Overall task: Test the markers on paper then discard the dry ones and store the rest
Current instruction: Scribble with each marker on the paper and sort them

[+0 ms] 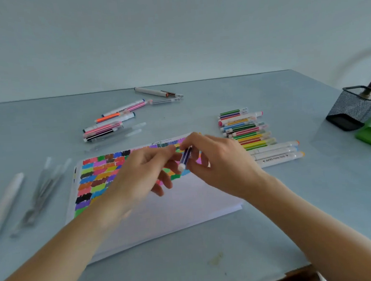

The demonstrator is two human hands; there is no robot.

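Tabletop against pale wall

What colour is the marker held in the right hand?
The marker is blue-purple with white stripes and a white end, shown in the head view.

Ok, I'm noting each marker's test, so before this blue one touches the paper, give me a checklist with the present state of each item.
1. Blue marker held: ok, right hand pinches it.
2. Left hand at its upper end: ok.
3. Cap off: cannot tell, fingers hide the tip.
4. Blank space on the paper: ok, lower part unmarked.
5. Mesh holder ready for storing: ok, at right.
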